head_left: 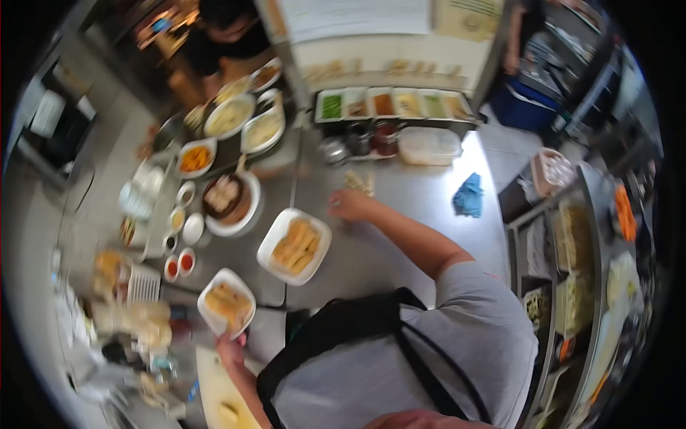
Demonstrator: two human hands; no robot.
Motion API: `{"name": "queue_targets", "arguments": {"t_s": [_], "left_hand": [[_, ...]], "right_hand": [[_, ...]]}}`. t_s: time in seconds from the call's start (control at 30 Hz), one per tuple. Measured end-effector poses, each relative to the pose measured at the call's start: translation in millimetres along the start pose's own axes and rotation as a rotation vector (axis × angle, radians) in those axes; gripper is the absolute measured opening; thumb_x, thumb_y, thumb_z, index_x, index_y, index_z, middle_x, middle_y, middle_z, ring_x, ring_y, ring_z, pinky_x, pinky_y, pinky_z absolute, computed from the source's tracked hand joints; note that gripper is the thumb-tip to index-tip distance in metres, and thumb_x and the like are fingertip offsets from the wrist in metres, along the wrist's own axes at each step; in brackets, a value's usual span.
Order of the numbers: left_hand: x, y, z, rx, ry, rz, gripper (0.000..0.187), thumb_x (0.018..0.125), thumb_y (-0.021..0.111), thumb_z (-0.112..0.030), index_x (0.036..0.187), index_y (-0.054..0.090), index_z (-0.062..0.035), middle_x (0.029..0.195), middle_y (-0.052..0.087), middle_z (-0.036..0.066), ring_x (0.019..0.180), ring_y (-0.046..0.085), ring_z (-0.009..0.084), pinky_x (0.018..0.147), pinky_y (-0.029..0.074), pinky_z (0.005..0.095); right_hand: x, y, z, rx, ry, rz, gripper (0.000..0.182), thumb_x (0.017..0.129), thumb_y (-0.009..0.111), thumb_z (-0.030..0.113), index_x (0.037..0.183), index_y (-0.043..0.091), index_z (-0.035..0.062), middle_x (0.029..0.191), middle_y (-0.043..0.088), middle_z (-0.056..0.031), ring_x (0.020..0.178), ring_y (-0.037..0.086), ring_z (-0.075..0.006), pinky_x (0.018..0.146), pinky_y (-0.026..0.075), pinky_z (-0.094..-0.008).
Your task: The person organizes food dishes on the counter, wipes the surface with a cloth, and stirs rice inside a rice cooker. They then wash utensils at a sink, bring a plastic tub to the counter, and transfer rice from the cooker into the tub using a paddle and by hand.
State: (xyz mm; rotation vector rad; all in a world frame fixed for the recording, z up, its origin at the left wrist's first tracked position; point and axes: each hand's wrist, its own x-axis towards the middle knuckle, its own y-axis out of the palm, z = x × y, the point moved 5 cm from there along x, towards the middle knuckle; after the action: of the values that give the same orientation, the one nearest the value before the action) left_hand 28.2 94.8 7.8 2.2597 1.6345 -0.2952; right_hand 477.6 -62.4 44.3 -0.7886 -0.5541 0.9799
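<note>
My left hand point(230, 349) grips the near edge of a small white square plate point(212, 289) that carries fried golden rolls, low at the left. My right hand point(349, 204) reaches out over the steel counter point(400, 214), its fingers curled with nothing visible in them. It rests just right of a larger white plate point(275, 239) of fried rolls and just below a small bunch of wooden sticks point(361, 182). My grey shirt and black apron straps fill the lower middle.
Another person in black point(221, 36) stands across the counter behind bowls of food point(229, 114). A row of condiment tubs point(393, 105), a plastic box point(429, 145), a blue cloth point(469, 194), sauce dishes point(179, 264) and a cutting board point(221, 393) are around.
</note>
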Motion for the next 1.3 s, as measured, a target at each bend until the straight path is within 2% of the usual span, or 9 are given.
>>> {"name": "queue_targets", "arguments": {"t_s": [0.1,0.4,0.53,0.67,0.9,1.0,1.1,1.13,1.3], "left_hand": [[16.8,-4.9,-1.4,0.077,-0.044,-0.029,0.031,0.073,0.037,-0.010,0.102,0.039,0.0013,0.068,0.053,0.013,0.046,0.048,0.0183,0.035,0.035,0.0260],[30.5,6.4,-16.1,0.108,-0.033,0.180,0.021,0.074,0.041,-0.008,0.090,0.047,0.0042,0.066,0.052,0.010,0.043,0.045,0.0151,0.034,0.032,0.0250],[24.7,0.0,-13.8,0.165,-0.211,0.066,0.039,0.085,0.033,-0.040,0.100,0.040,-0.0047,0.067,0.054,0.009,0.047,0.051,0.0143,0.037,0.038,0.0228],[10.2,-8.5,-7.7,0.160,-0.221,-0.098,0.048,0.083,0.034,-0.048,0.096,0.046,-0.0033,0.065,0.053,0.006,0.046,0.051,0.0142,0.038,0.036,0.0219],[-41.9,-4.7,-0.9,0.249,-0.195,-0.042,0.032,0.085,0.039,-0.035,0.094,0.046,-0.0055,0.062,0.052,0.005,0.044,0.049,0.0111,0.037,0.035,0.0192],[-61.1,16.1,-4.7,0.273,-0.217,0.058,0.032,0.085,0.040,-0.033,0.094,0.048,-0.0031,0.063,0.052,0.004,0.045,0.050,0.0098,0.037,0.034,0.0181],[-63.5,31.4,-0.8,0.308,-0.237,0.163,0.031,0.086,0.039,-0.032,0.093,0.048,-0.0029,0.064,0.052,0.003,0.047,0.050,0.0088,0.038,0.034,0.0174],[-63.4,37.3,-0.5,0.307,-0.231,0.186,0.031,0.086,0.040,-0.031,0.093,0.048,-0.0029,0.064,0.052,0.003,0.047,0.050,0.0085,0.038,0.034,0.0172],[-57.2,72.3,0.3,0.305,-0.198,0.308,0.027,0.085,0.042,-0.029,0.093,0.048,-0.0040,0.066,0.052,0.002,0.050,0.050,0.0073,0.041,0.034,0.0167]], "right_hand": [[23.3,-39.3,-22.7,-0.221,0.350,-0.049,0.026,0.073,0.049,0.023,0.092,0.056,0.0053,0.092,0.057,-0.0164,0.087,0.055,-0.0249,0.070,0.045,-0.0350],[59.4,-14.1,-72.8,-0.411,0.370,0.043,0.019,0.073,0.047,0.017,0.084,0.059,0.0076,0.089,0.058,-0.0142,0.083,0.057,-0.0282,0.070,0.046,-0.0367],[74.1,-17.4,-93.7,-0.372,0.232,-0.021,0.021,0.071,0.048,0.019,0.084,0.060,0.0080,0.082,0.059,-0.0135,0.080,0.056,-0.0290,0.070,0.045,-0.0356],[73.5,-26.2,-97.1,-0.390,0.196,0.079,0.022,0.066,0.054,0.021,0.082,0.061,0.0064,0.079,0.059,-0.0148,0.077,0.057,-0.0287,0.069,0.045,-0.0353],[72.7,-24.6,-92.9,-0.371,0.279,0.128,0.027,0.062,0.059,0.023,0.082,0.059,0.0043,0.077,0.059,-0.0148,0.075,0.057,-0.0288,0.067,0.045,-0.0350],[74.7,-46.0,-78.2,-0.306,0.268,-0.137,0.027,0.064,0.060,0.019,0.085,0.058,0.0024,0.075,0.060,-0.0118,0.069,0.058,-0.0231,0.063,0.045,-0.0318],[80.4,-51.2,-36.0,0.277,0.162,-0.293,0.033,0.067,0.059,0.015,0.097,0.053,0.0009,0.077,0.059,-0.0137,0.065,0.057,-0.0201,0.061,0.045,-0.0290],[85.2,-42.6,-20.6,0.488,0.132,-0.243,0.031,0.067,0.062,0.012,0.095,0.053,-0.0008,0.073,0.058,-0.0093,0.064,0.054,-0.0123,0.059,0.044,-0.0237],[101.5,13.0,34.2,0.749,-0.071,-0.196,0.026,0.069,0.060,0.011,0.091,0.055,-0.0003,0.075,0.059,-0.0084,0.063,0.055,-0.0125,0.060,0.045,-0.0239]]}}
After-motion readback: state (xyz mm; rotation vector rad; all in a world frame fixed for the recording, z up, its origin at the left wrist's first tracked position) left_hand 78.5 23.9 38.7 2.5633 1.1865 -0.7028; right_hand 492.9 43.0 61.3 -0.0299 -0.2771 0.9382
